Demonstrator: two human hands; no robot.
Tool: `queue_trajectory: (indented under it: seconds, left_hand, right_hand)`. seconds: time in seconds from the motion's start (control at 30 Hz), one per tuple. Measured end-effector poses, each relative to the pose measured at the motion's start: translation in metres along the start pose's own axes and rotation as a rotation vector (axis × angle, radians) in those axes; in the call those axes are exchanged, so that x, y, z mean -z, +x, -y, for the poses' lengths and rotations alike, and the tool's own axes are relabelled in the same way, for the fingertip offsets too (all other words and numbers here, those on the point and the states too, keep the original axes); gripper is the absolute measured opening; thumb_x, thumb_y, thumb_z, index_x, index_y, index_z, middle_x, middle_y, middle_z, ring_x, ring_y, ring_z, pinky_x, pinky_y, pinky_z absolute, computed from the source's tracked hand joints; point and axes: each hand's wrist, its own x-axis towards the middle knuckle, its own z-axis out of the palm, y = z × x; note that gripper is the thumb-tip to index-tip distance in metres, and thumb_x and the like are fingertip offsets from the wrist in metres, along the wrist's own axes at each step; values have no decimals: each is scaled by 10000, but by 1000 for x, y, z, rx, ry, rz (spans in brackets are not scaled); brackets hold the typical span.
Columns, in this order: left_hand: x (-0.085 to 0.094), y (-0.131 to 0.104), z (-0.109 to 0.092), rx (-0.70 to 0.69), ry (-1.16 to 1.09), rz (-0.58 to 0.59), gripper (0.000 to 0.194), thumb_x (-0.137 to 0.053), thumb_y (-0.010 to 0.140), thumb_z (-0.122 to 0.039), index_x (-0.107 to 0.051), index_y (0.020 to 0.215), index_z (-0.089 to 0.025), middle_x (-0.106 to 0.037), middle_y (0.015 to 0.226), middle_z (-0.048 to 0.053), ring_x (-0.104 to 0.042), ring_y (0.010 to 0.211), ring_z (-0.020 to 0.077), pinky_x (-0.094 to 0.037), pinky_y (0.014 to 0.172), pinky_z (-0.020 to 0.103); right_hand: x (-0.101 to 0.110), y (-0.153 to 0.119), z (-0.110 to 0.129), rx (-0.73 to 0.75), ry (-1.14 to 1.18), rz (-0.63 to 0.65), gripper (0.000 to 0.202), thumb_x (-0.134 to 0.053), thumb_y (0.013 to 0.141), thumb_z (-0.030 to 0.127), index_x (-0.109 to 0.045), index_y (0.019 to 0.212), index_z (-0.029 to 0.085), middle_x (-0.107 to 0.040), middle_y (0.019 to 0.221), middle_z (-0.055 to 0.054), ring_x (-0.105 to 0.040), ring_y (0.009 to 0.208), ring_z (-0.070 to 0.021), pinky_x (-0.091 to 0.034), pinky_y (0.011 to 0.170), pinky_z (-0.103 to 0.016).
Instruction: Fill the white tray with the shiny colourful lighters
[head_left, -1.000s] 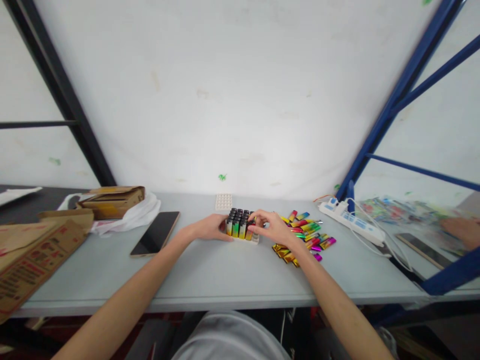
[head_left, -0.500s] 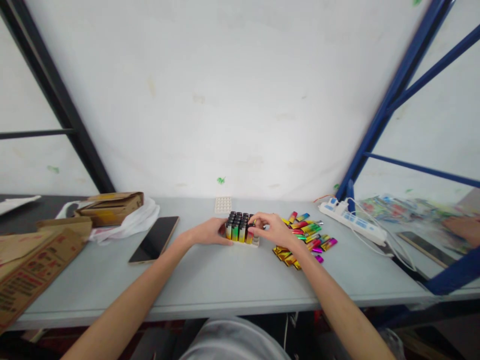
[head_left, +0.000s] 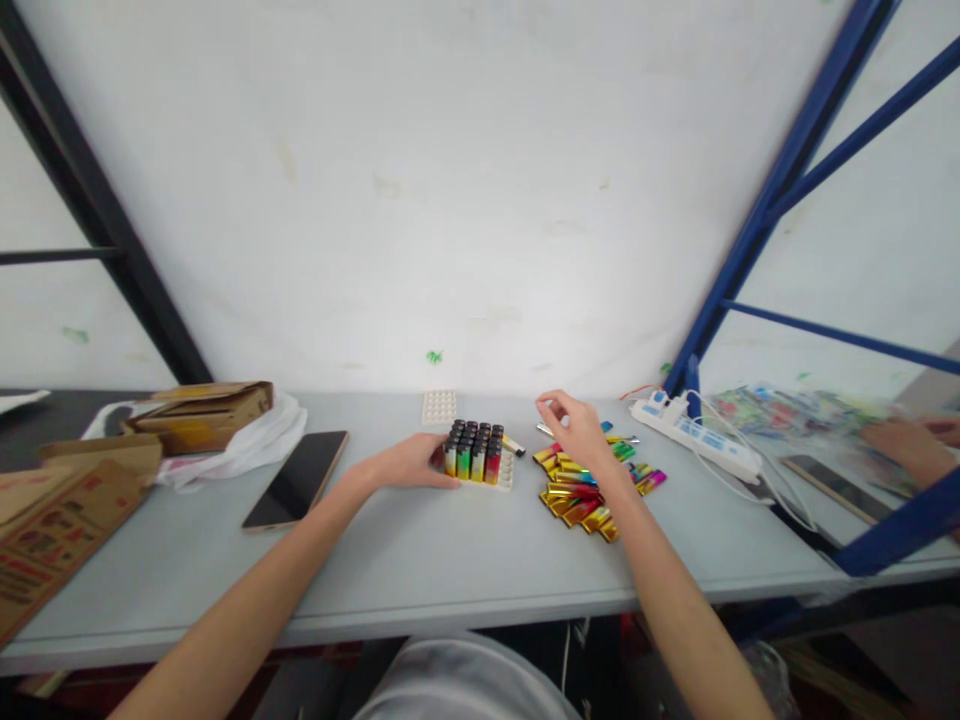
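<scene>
Several lighters [head_left: 471,460] with black tops and shiny multicoloured bodies stand upright in rows in a white holder tray [head_left: 507,474]. Around the left end of this block, my left hand [head_left: 411,463] is closed, thumb along the front and fingers behind. One lighter [head_left: 514,446] lies tilted just behind the block's right side. My right hand [head_left: 576,428] hovers at the back of a loose pile of metallic gold, red and green sleeves or lighters [head_left: 577,500]. Its fingers are loosely curled and apart, with nothing visible between them.
A second white holder tray [head_left: 439,407] lies by the wall. To the left are a dark phone [head_left: 298,480], cardboard boxes [head_left: 214,418] and a white plastic bag [head_left: 281,430]. A power strip [head_left: 697,440] with cables lies right, near a blue frame [head_left: 750,260]. Another person's hand [head_left: 904,448] shows beyond it.
My right hand has left the block of lighters and moved right, over the pile. My left hand stays at the block's left end. The view has shifted slightly.
</scene>
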Motion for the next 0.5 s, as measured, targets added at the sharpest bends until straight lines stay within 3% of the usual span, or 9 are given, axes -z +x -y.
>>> queue_trajectory:
  seconds: [0.17,0.3,0.5]
  left_hand:
    - [-1,0,-3,26,2,-9,563,-765,725,-565,-661,1117,-175,-696,951,30,-607,806,221,-471,689,292]
    - [-4,2,-3,45,33,-30,580,-782,709,-596,-666,1090,-175,-709,963,40,-623,825,237,-483,701,305]
    - [-5,2,-2,39,30,-39,566,-775,734,-572,-664,1122,-175,-735,1030,54,-657,873,257,-508,746,317]
  right_hand:
    - [8,3,-36,13,-257,14,154,-547,975,248,-686,980,184,-708,915,-76,-644,861,-205,-499,875,-333]
    - [10,0,-58,-77,-405,35,212,-544,918,108,-706,1045,162,-701,1032,-111,-641,1001,-228,-471,992,-356]
    - [17,-4,-82,-194,-494,30,198,-578,938,144,-719,1077,144,-702,1081,-133,-632,1076,-236,-455,1013,-354]
